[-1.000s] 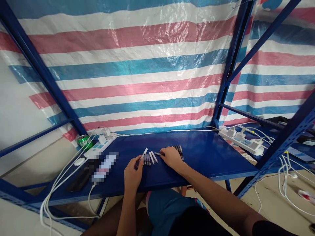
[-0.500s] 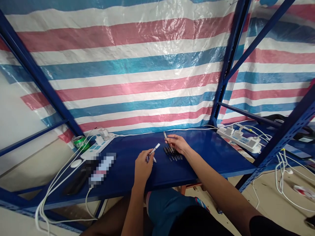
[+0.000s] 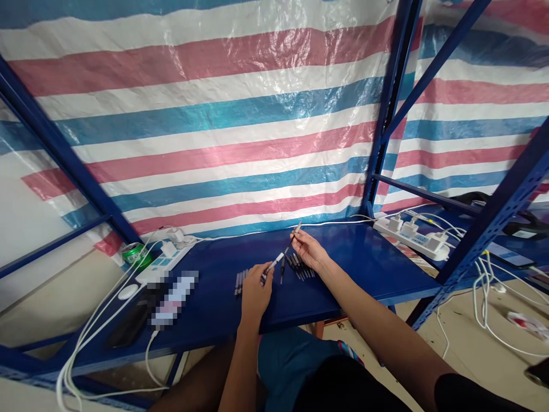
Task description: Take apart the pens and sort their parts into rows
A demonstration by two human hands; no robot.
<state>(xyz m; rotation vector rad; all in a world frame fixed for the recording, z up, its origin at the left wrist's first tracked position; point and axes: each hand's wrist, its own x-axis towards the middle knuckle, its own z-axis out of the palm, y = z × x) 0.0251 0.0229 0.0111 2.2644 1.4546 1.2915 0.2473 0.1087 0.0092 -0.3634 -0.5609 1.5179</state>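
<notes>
My left hand (image 3: 257, 292) is closed round a white pen barrel (image 3: 277, 262), whose far end sticks out up and to the right. In the fingertips of my right hand (image 3: 307, 250) is a slim pen piece (image 3: 293, 237), pale at its upper end and dark lower down. It slants, and its lower tip comes near the barrel's end; whether they touch I cannot tell. Several dark pen pieces (image 3: 300, 268) lie in a row under my right hand, with one (image 3: 282, 272) apart between the hands. Several greyish pen barrels (image 3: 239, 281) lie left of my left hand, partly hidden by it.
The blue shelf top (image 3: 343, 286) has a phone (image 3: 175, 297) with a cable, a dark flat object (image 3: 128, 326), a power strip (image 3: 167, 260) and a green can (image 3: 136, 254) at left. Another power strip (image 3: 412, 237) and blue uprights stand at right. Striped sheeting (image 3: 240, 126) hangs behind.
My right hand's piece has tilted, its lower tip moving toward the barrel in my left hand. The view has shifted slightly, and the barrels left of my left hand now show.
</notes>
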